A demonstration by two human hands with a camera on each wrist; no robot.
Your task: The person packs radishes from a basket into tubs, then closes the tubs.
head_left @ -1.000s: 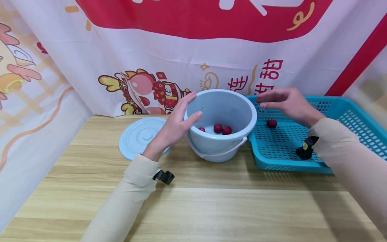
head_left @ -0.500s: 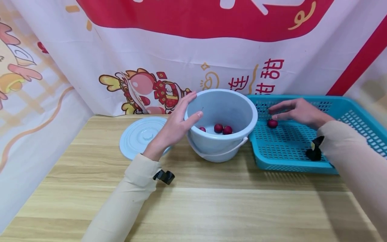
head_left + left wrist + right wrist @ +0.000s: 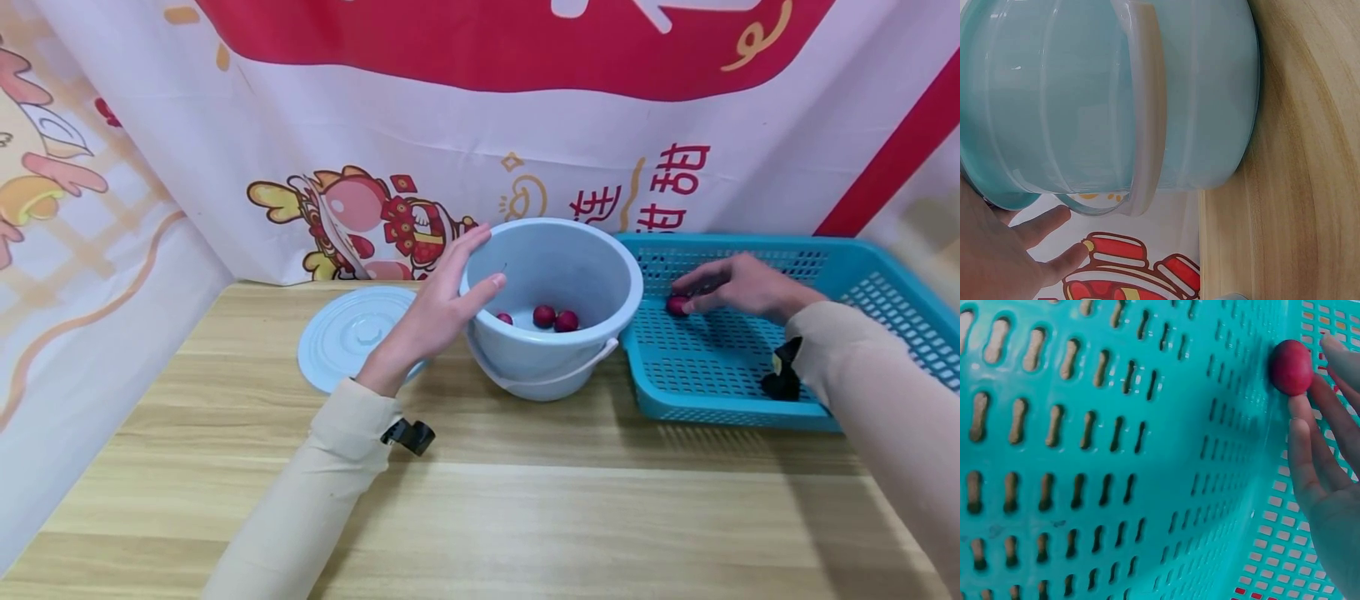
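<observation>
A pale blue bucket (image 3: 555, 362) with a white handle stands upright on the wooden table, several round dark red fruits (image 3: 544, 316) on its bottom. My left hand (image 3: 442, 304) rests on its left rim, fingers fairly straight; the left wrist view shows fingertips (image 3: 1050, 222) spread beside the outer wall. Inside the teal basket (image 3: 705, 411), my right hand (image 3: 746, 287) has its fingers and thumb around another round dark red fruit (image 3: 1291, 367). That fruit lies low against the basket's side, partly covered by the fingers in the head view.
A pale blue lid (image 3: 352, 333) lies flat left of the bucket, partly behind the left wrist. The basket stands close to the bucket's right side. A printed cloth (image 3: 420, 125) hangs behind the table (image 3: 525, 508).
My right hand has moved right and down from near the basket's left rim, and its fingers have closed around the fruit. My left hand stays on the bucket rim.
</observation>
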